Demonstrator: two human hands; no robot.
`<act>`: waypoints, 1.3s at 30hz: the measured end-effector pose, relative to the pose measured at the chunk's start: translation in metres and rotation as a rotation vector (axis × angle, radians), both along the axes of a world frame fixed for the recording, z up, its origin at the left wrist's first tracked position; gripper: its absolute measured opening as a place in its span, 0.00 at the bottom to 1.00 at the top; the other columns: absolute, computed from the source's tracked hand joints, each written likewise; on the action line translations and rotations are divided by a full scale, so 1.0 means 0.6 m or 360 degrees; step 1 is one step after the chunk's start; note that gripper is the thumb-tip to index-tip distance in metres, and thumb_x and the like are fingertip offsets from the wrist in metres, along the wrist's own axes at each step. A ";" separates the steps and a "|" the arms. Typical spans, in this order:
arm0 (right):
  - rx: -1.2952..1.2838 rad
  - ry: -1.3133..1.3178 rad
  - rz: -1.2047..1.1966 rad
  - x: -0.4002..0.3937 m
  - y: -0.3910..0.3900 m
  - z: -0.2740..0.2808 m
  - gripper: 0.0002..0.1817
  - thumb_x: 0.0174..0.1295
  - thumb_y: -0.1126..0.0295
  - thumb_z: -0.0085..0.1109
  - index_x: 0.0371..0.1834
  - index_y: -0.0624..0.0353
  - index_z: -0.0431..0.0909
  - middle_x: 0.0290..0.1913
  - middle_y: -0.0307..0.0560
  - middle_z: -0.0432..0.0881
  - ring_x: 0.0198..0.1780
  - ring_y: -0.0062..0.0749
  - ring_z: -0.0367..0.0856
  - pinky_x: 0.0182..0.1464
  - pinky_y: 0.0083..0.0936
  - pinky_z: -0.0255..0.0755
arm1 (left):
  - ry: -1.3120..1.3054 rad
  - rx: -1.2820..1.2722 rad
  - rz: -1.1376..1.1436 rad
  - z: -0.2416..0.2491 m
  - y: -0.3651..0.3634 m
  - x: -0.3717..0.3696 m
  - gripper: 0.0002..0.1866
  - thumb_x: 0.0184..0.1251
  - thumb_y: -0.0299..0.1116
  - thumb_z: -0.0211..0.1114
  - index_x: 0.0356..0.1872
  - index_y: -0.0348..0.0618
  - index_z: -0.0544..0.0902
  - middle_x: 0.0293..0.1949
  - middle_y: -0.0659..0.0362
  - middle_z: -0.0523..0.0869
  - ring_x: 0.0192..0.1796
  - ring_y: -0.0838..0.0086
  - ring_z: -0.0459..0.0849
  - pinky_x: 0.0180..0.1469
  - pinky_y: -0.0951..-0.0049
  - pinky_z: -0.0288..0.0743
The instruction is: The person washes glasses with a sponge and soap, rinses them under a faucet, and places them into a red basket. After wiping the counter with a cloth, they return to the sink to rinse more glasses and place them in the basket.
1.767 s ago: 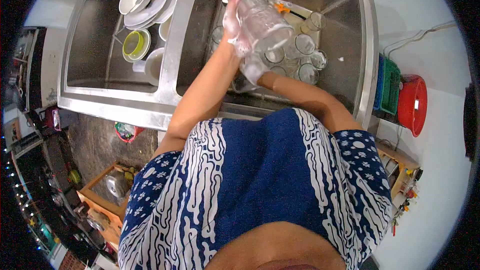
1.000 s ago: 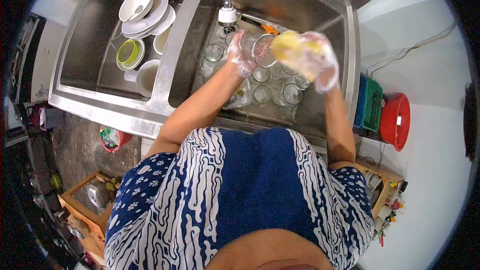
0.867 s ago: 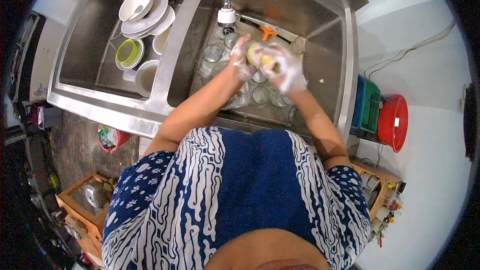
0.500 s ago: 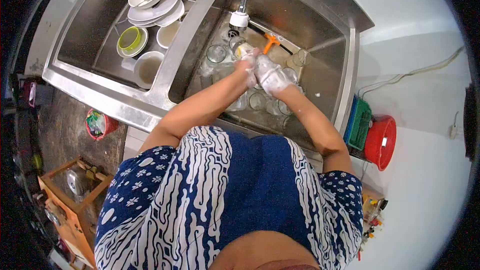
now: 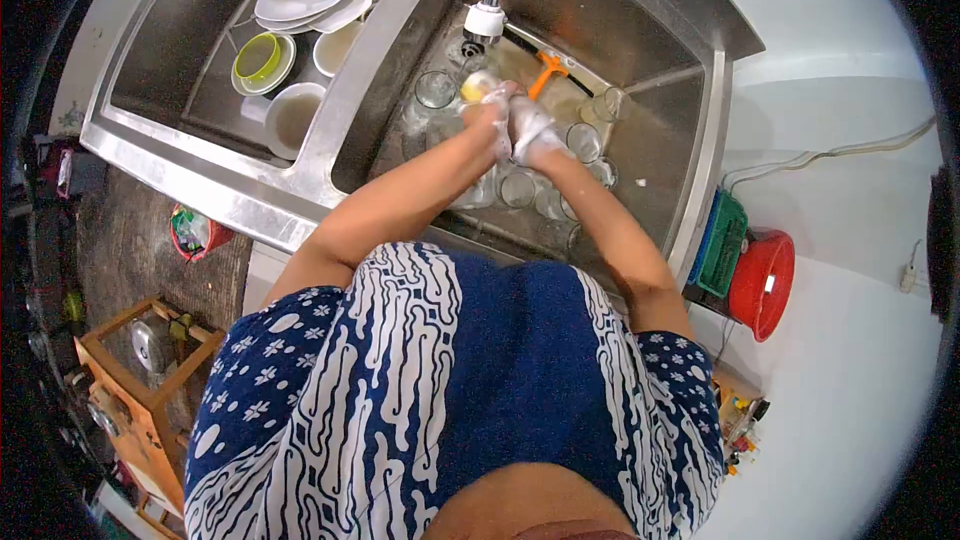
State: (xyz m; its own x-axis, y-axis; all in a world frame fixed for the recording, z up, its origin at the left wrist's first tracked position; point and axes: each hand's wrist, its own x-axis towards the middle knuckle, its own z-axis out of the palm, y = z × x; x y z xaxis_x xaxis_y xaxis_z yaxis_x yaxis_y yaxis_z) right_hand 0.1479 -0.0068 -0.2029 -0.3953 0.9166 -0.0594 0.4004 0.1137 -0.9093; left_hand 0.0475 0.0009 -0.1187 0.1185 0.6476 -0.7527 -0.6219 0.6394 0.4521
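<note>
Light falls from above and lands evenly on my arms and shirt. The steel sink [image 5: 706, 130] takes soft glare along its rim and right wall, while its left basin sits dimmer, with shadow pooled along the far edge. My foamy left hand [image 5: 490, 120] and right hand [image 5: 535, 130] look washed out and slightly blurred. The wall at the right is overexposed. The view bulges like a fisheye, bending the sink's edges, and the picture's corners go black.
</note>
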 end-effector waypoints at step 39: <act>-0.1038 0.2218 -0.1030 -0.065 -0.103 0.241 0.13 0.55 0.66 0.40 0.41 0.59 0.66 0.37 0.44 0.72 0.36 0.30 0.72 0.37 0.24 0.68 | -0.0584 0.0153 -0.0394 0.022 -0.005 -0.014 0.16 0.45 0.41 0.53 0.34 0.41 0.70 0.30 0.52 0.76 0.34 0.59 0.75 0.43 0.59 0.68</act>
